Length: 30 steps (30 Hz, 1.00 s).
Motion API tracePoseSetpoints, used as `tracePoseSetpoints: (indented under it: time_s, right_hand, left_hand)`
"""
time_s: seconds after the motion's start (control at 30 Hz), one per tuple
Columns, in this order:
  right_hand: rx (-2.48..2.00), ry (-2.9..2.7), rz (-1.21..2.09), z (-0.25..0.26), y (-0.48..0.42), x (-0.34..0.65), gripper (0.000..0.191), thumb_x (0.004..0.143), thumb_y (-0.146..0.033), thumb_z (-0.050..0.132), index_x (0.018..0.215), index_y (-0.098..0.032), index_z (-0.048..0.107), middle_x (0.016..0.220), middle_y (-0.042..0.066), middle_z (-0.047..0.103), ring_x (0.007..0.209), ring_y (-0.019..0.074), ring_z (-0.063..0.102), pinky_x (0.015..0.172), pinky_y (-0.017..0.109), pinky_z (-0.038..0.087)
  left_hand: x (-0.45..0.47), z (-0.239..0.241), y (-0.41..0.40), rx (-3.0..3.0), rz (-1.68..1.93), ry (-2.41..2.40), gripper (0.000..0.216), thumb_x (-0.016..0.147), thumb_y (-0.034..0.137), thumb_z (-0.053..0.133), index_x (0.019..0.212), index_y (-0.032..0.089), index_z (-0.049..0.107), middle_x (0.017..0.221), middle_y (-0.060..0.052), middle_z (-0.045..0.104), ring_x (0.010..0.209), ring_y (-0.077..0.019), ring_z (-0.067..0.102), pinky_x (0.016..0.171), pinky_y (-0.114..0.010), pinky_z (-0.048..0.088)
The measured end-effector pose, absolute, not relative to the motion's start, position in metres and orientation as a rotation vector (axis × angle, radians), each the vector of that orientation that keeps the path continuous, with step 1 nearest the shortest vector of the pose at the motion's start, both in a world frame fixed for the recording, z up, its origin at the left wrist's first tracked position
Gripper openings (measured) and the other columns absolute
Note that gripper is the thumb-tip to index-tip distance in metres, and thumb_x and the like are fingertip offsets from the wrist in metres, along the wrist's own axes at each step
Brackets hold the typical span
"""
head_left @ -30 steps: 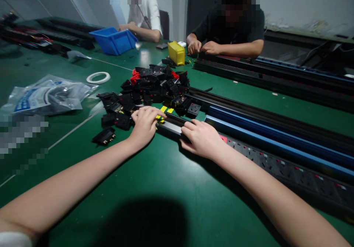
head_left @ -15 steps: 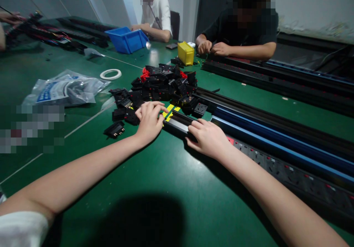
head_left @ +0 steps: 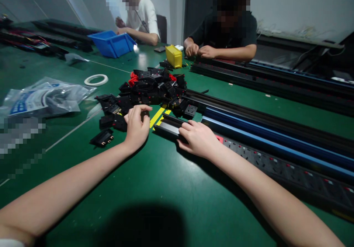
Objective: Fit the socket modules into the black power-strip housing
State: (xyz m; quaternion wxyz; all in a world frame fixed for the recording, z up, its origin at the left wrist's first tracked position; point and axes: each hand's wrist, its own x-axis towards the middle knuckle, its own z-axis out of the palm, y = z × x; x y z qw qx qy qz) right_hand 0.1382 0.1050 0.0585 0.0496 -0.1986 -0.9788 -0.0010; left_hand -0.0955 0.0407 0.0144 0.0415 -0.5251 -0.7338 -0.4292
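My left hand (head_left: 136, 125) is curled round a small black socket module at the near edge of a pile of black socket modules (head_left: 151, 88). Yellow-green wires (head_left: 158, 115) run from beside that hand to the end of a long black power strip rail (head_left: 276, 164). My right hand (head_left: 197, 138) lies on the rail's open left end, fingers bent down over its edge and holding it. Several sockets with red switches sit in the rail to the right of that hand. One loose module (head_left: 101, 138) lies apart to the left.
More black and blue rails (head_left: 271, 129) lie at the right. Across the table two people work by a blue bin (head_left: 112, 43) and a yellow box (head_left: 174, 55). A tape roll (head_left: 96, 79) and a plastic bag (head_left: 41, 99) lie at left.
My left hand has drawn back from the rail's end toward the left and closed round a module, baring the yellow-green wires. My right hand has stayed on the rail.
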Motion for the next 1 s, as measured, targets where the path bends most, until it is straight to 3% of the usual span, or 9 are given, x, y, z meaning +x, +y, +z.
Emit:
tracePoseSetpoints:
  time_s: [0.33,0.6,1.0]
  right_hand:
    - [-0.590,-2.971,-0.015,0.057,0.105,0.139,0.026,0.098,-0.035,0.049,0.098,-0.016,0.066,0.105,0.010,0.069,0.098,0.0256,0.060,0.078,0.036,0.044]
    - [-0.583,-2.978,-0.015,0.054,0.105,0.139,0.027,0.099,-0.036,0.048,0.101,-0.015,0.066,0.105,0.010,0.068,0.099,0.0264,0.060,0.079,0.036,0.044]
    - [-0.574,-2.957,-0.017,0.054,0.106,0.140,0.026,0.098,-0.035,0.050,0.099,-0.016,0.067,0.104,0.010,0.068,0.096,0.0260,0.061,0.074,0.036,0.043]
  left_hand:
    - [-0.100,0.010,0.043,-1.550,-1.774,-2.021,0.020,0.083,0.016,0.048,0.101,0.023,0.055,0.104,-0.005,0.065,0.102,-0.0198,0.064,0.097,-0.037,0.050]
    - [-0.109,0.002,0.050,-1.614,-1.587,-2.279,0.027,0.075,0.022,0.061,0.102,0.024,0.058,0.106,-0.005,0.063,0.105,-0.0241,0.059,0.097,-0.041,0.048]
    - [-0.110,0.003,0.048,-1.899,-1.263,-2.396,0.044,0.081,0.026,0.051,0.122,0.024,0.067,0.120,-0.007,0.069,0.111,-0.0283,0.060,0.099,-0.044,0.046]
